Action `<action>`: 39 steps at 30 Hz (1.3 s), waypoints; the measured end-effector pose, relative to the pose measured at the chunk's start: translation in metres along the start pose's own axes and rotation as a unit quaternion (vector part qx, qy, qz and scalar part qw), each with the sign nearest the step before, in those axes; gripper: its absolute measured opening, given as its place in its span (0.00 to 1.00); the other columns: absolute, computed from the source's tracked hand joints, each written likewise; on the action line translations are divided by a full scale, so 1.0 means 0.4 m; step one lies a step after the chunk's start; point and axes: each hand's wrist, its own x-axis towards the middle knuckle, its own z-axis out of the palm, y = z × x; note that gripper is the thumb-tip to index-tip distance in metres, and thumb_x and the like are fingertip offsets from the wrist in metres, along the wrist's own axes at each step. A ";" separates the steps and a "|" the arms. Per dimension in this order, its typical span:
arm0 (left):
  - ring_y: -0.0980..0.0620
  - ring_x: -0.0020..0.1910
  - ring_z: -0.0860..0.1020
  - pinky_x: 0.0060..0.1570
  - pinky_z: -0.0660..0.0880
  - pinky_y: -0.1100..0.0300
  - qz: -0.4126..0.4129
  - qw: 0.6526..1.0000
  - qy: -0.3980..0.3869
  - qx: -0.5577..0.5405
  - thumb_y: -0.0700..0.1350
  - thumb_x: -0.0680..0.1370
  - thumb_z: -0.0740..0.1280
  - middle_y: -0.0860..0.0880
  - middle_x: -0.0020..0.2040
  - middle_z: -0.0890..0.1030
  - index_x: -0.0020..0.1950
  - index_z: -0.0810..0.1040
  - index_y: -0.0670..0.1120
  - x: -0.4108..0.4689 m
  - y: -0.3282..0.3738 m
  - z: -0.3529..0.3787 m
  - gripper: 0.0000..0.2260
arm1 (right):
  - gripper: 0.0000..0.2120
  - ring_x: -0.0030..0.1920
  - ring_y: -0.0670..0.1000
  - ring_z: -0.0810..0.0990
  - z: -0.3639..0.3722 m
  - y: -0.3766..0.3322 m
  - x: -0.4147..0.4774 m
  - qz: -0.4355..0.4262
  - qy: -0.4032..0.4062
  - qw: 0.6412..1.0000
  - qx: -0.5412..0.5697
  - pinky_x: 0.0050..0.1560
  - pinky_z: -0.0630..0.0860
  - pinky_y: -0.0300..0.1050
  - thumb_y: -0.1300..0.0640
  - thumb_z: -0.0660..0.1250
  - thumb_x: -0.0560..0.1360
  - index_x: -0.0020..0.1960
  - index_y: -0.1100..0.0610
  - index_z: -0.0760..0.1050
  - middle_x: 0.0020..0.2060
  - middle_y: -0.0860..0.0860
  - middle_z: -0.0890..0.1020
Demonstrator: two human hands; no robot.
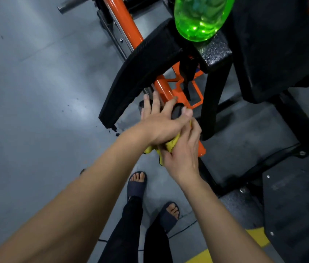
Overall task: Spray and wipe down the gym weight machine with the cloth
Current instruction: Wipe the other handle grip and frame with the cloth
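Note:
The weight machine has an orange frame bar (129, 25), curved black pads (140, 73) and a black post (214, 103). A yellow cloth (171, 144) is bunched against the orange bar's lower end, and my right hand (183, 154) grips it from the near side. My left hand (161, 120) lies over the cloth with its fingers spread straight, the fingertips reaching the orange bar beside a black knob (177, 112). A green translucent spray bottle (199, 16) stands on the black machine top at the upper edge; its head is out of view.
Grey floor (36, 92) spreads to the left. A steel bar end (68, 6) sticks out at the top left. Black base plates (292, 196) with bolts lie to the right. A yellow floor stripe (203, 257) runs by my sandalled feet (137, 182).

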 end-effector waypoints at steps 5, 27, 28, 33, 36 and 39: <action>0.50 0.82 0.36 0.79 0.42 0.44 -0.053 0.991 -0.073 -0.096 0.72 0.80 0.51 0.56 0.82 0.35 0.83 0.47 0.62 -0.032 0.030 -0.071 0.34 | 0.45 0.74 0.58 0.62 -0.033 0.038 -0.061 -0.031 -0.040 0.996 0.080 0.74 0.61 0.47 0.66 0.65 0.72 0.82 0.44 0.52 0.74 0.56 0.63; 0.50 0.59 0.79 0.61 0.75 0.53 0.057 0.943 0.257 -0.203 0.60 0.82 0.61 0.51 0.57 0.82 0.61 0.81 0.52 0.071 -0.091 0.023 0.16 | 0.43 0.70 0.56 0.72 -0.025 -0.055 0.051 0.030 -0.042 0.994 0.099 0.67 0.72 0.53 0.51 0.79 0.69 0.79 0.48 0.62 0.69 0.52 0.75; 0.50 0.63 0.77 0.65 0.73 0.52 0.062 0.961 0.215 -0.164 0.60 0.81 0.62 0.49 0.62 0.80 0.67 0.78 0.51 0.075 -0.077 0.024 0.19 | 0.39 0.67 0.55 0.75 -0.028 -0.060 0.070 0.039 -0.041 0.995 0.078 0.64 0.73 0.52 0.50 0.78 0.69 0.76 0.48 0.65 0.66 0.50 0.77; 0.52 0.67 0.74 0.62 0.68 0.62 0.010 0.964 0.071 -0.254 0.63 0.82 0.63 0.50 0.70 0.75 0.75 0.70 0.50 0.094 -0.038 -0.054 0.26 | 0.17 0.61 0.45 0.79 -0.045 -0.046 0.022 0.110 -0.003 0.978 0.176 0.64 0.75 0.50 0.41 0.66 0.81 0.67 0.47 0.75 0.59 0.43 0.82; 0.50 0.67 0.73 0.65 0.71 0.58 0.015 0.973 0.049 -0.223 0.59 0.81 0.67 0.49 0.70 0.73 0.79 0.64 0.51 0.100 -0.054 -0.050 0.29 | 0.20 0.62 0.44 0.80 -0.055 -0.007 -0.038 0.197 0.009 0.933 0.300 0.68 0.75 0.54 0.39 0.62 0.82 0.66 0.50 0.78 0.59 0.44 0.84; 0.47 0.71 0.72 0.71 0.71 0.50 0.017 0.958 0.071 -0.277 0.64 0.77 0.68 0.48 0.74 0.71 0.79 0.65 0.51 0.114 -0.072 -0.032 0.34 | 0.27 0.61 0.46 0.81 -0.059 0.001 -0.022 0.205 0.000 0.935 0.288 0.67 0.76 0.56 0.33 0.61 0.78 0.64 0.52 0.80 0.57 0.45 0.85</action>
